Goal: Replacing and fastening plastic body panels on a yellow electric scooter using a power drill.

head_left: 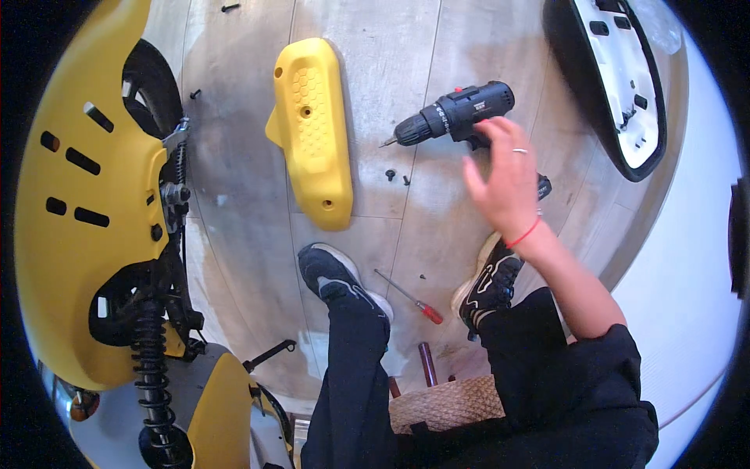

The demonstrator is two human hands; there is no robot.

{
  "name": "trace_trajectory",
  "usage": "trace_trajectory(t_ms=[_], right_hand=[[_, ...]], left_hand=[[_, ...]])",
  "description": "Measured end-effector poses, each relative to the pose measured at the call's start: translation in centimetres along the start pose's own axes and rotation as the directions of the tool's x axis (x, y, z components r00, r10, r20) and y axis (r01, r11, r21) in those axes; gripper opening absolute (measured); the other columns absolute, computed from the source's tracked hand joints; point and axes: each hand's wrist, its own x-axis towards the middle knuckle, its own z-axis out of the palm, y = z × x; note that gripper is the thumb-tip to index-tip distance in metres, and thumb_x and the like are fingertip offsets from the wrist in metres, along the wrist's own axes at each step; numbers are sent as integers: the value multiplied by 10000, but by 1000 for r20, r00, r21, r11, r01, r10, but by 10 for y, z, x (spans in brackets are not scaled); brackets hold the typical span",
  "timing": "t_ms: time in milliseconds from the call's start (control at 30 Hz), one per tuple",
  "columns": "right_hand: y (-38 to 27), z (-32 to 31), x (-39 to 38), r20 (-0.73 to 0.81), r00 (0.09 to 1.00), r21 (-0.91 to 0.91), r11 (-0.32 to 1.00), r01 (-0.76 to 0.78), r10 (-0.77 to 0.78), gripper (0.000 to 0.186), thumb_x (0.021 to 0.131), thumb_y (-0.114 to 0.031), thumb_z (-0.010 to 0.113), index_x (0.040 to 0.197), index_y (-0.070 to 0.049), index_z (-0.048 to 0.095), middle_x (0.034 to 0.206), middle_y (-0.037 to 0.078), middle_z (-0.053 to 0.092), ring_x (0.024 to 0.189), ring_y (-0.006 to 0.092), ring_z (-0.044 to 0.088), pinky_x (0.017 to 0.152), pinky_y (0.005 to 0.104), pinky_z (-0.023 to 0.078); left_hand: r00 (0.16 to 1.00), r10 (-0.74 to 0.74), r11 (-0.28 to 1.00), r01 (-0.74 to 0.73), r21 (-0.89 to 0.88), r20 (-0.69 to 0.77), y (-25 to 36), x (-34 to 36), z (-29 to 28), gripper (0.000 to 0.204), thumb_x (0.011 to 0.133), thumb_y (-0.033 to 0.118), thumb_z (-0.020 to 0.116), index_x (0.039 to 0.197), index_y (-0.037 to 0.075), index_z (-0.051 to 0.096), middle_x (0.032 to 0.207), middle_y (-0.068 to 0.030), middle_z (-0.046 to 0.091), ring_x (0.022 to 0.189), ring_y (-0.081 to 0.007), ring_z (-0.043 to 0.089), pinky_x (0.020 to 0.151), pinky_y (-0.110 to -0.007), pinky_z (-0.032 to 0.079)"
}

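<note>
My right hand [504, 176] hovers over the handle of a black cordless drill [461, 109] lying on the floor. Its thumb stands apart from the fingers, and the fingertips come close to the drill's body; whether they touch it is unclear. Part of the drill's battery base [544, 186] shows beside the wrist. A bit points left from the chuck, toward a yellow plastic cover [316, 141] with screw holes and a honeycomb pattern. Two dark screws [391, 175] lie between cover and hand. My left hand is out of view.
At left stands a yellow-panelled vehicle [86, 258] with a black coil shock absorber [152, 352]. A red-handled screwdriver [422, 307] lies between my shoes. Loose screws [195, 94] rest near the wheel. A black-rimmed seat-like part [625, 94] lies far right, and a woven stool [449, 405] is below me.
</note>
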Motion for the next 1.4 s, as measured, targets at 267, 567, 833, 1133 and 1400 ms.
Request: trace_trajectory(t_ms=[267,567,833,1133,1400], right_hand=[[82,-1,13,514,764,238,792,-563,389,493,697,-243,741,1064,42,576,926,142,641,873,218,617,805,324,482],[13,-48,3,667,685,470,546,-693,295,632,627,-79,748,1210,5,518,1030,85,604,995,159,557,870,308,456],[-60,-21,9,856,517,516,98,-851,-14,152,749,-142,648,815,-21,585,650,17,538,574,115,505,541,246,411],[-125,15,-12,793,327,441,113,-890,-515,190,832,-266,692,870,-88,635,727,-41,584,645,74,530,581,237,438],[-170,51,-41,696,584,430,-409,-805,-418,414,780,-225,667,1065,59,569,636,35,549,501,97,476,495,235,376]], left_hand=[[1000,16,1000,-16,7,10,0,1,3,399,955,376,436,980,-7,546,1006,-211,611,975,-368,568,889,-521,429],[999,39,999,-39,-14,-33,7,3,5,358,929,326,453,959,-9,575,1005,-202,620,938,-367,586,841,-514,445],[996,46,996,-51,-67,-75,1,8,12,346,920,300,440,958,-10,587,1000,-209,627,946,-362,593,861,-513,434],[996,49,998,-52,-36,-72,7,12,10,341,902,271,439,952,-29,593,987,-218,634,942,-356,598,852,-499,446],[996,78,994,-81,-68,-49,1,7,8,339,894,264,433,954,-27,596,996,-217,631,942,-354,598,840,-498,447]])
